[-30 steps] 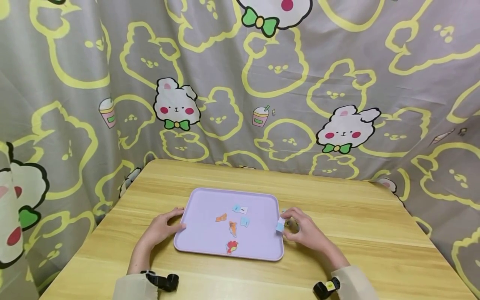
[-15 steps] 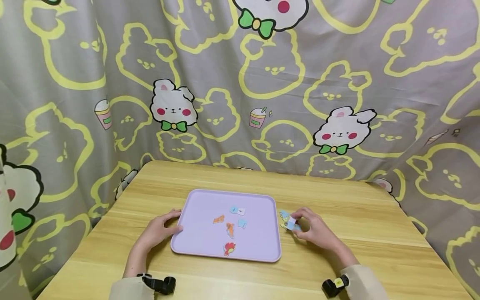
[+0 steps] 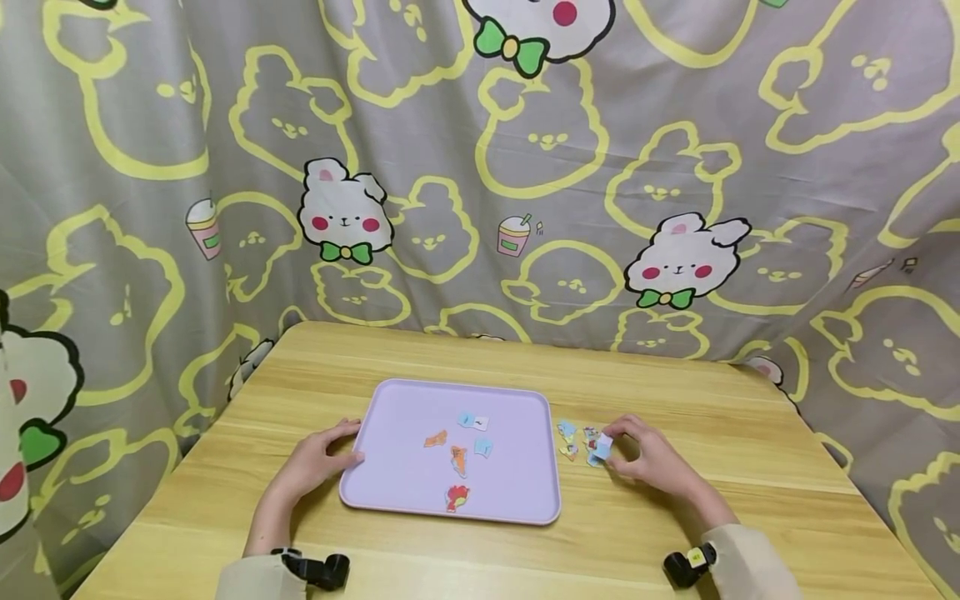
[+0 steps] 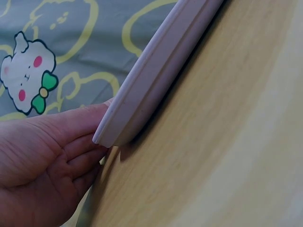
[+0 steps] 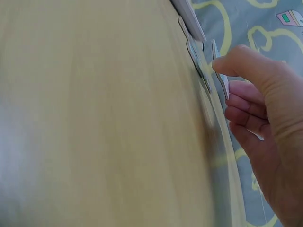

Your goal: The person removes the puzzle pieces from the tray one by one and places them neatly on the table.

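Note:
My left hand [image 3: 318, 458] holds the left rim of the lilac tray [image 3: 397, 492], thumb over the edge; in the left wrist view its fingers [image 4: 87, 163] curl at the tray wall. My right hand [image 3: 648, 457] pinches a flat blue-and-white puzzle piece [image 3: 603, 447] between thumb and fingers. In the right wrist view that piece [image 5: 219, 73] stands on edge, seen thin from the side. It hovers by several loose printed puzzle pieces [image 3: 567, 432] lying right of the tray. Inside the tray lie blue pieces [image 3: 483, 448], orange pieces [image 3: 459, 460] and a red piece [image 3: 457, 498].
A wooden table [image 3: 675, 400] carries everything. Behind it and at both sides hangs a grey curtain [image 3: 450, 275] with cartoon animals. The tray's raised rim separates its pieces from the loose ones on the table.
My right hand has moved right with the blue-and-white puzzle piece, from the tray's right rim to over the loose pieces, uncovering some of them. The left hand stays at the tray.

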Motion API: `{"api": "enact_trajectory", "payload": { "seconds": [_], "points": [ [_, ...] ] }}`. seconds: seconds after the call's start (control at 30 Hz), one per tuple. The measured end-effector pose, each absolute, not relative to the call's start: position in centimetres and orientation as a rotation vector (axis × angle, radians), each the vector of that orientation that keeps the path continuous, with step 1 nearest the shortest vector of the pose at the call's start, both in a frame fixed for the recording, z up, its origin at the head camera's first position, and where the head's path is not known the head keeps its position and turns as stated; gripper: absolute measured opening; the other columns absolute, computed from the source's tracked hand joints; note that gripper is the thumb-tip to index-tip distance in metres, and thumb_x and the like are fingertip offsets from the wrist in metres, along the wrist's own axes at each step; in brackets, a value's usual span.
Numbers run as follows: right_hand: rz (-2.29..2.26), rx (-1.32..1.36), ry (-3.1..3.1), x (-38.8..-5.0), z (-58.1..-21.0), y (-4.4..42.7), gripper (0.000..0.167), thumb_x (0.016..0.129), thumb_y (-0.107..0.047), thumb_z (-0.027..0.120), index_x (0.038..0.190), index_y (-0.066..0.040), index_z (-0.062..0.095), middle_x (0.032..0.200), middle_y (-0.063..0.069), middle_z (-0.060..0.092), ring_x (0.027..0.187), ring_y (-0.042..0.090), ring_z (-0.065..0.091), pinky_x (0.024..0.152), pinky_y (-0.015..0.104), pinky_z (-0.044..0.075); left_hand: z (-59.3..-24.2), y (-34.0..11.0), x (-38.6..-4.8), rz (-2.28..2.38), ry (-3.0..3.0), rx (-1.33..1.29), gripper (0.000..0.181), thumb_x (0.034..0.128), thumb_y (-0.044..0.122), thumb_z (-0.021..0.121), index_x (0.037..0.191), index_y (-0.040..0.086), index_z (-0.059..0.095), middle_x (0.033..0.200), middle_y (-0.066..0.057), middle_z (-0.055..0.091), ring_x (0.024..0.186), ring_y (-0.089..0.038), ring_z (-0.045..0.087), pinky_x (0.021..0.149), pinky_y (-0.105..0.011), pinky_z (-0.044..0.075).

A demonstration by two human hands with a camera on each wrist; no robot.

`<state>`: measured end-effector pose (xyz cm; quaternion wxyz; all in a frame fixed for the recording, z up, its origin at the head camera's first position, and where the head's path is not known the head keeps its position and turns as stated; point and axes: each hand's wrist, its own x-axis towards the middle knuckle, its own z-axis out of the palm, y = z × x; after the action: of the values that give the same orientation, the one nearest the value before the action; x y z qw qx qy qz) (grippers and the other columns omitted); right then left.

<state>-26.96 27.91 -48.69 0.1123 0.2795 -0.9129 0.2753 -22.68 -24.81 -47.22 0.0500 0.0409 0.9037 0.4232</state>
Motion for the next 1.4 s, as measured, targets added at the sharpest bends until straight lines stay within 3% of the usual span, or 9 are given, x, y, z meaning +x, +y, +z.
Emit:
{"api": "enact_trajectory", "payload": {
  "seconds": [0.13,0.43,0.6,0.83,1.17,1.4],
  "points": [
    [0.795,0.819,-2.701,-27.0,-48.8,28.6,0.036,0.074,-0.007,0.079,0.109,-0.008,0.067,0.104,-0.001,0.063,0.102,0.015,0.062,0.095,0.046,0.053,-47.3,-24.9,-22.6,1.293,2.744,0.107,0.055,0.0917,0.021,0.068,0.14,0.002,0.052,0.154,-0.027,0.034,0.144,-0.048,0.028,0.117,-0.063,0.023],
    [0.742,0.791,-2.756,-27.3,-48.5,29.7,0.035,0.075,-0.011,0.079,0.108,-0.011,0.068,0.107,-0.005,0.063,0.103,0.014,0.06,0.096,0.037,0.051,-47.5,-24.9,-22.7,1.296,2.744,0.107,0.055,0.0917,0.021,0.068,0.14,0.002,0.052,0.154,-0.026,0.034,0.144,-0.047,0.028,0.117,-0.063,0.024],
    [0.703,0.794,-2.812,-27.5,-48.2,30.1,0.035,0.077,-0.015,0.08,0.109,-0.013,0.068,0.108,-0.005,0.063,0.106,0.016,0.06,0.097,0.039,0.05,-47.3,-24.8,-22.6,1.303,2.735,0.1,0.055,0.0916,0.021,0.068,0.141,0.002,0.051,0.154,-0.026,0.034,0.144,-0.047,0.028,0.117,-0.063,0.024],
    [0.642,0.862,-2.847,-27.9,-47.9,30.4,0.035,0.078,-0.016,0.08,0.111,-0.012,0.069,0.108,-0.005,0.062,0.104,0.014,0.06,0.096,0.045,0.051,-47.3,-24.7,-22.8,1.307,2.739,0.11,0.055,0.0918,0.022,0.068,0.141,0.003,0.051,0.154,-0.026,0.034,0.144,-0.048,0.028,0.116,-0.063,0.025],
    [0.609,0.941,-2.892,-28.3,-47.2,30.6,0.035,0.083,-0.019,0.076,0.116,-0.007,0.07,0.105,-0.002,0.061,0.095,0.01,0.058,0.082,0.03,0.053,-47.2,-24.7,-22.9,1.31,2.729,0.101,0.057,0.0916,0.021,0.068,0.142,0.002,0.05,0.155,-0.026,0.032,0.145,-0.047,0.026,0.118,-0.062,0.023],
    [0.557,0.956,-2.894,-28.2,-47.3,30.6,0.04,0.085,-0.021,0.075,0.12,-0.004,0.069,0.107,-0.001,0.06,0.097,0.014,0.059,0.084,0.033,0.054,-47.2,-24.7,-22.7,1.302,2.737,0.101,0.056,0.0916,0.023,0.068,0.141,0.002,0.051,0.155,-0.027,0.032,0.144,-0.048,0.027,0.117,-0.063,0.023]
  ]
}}
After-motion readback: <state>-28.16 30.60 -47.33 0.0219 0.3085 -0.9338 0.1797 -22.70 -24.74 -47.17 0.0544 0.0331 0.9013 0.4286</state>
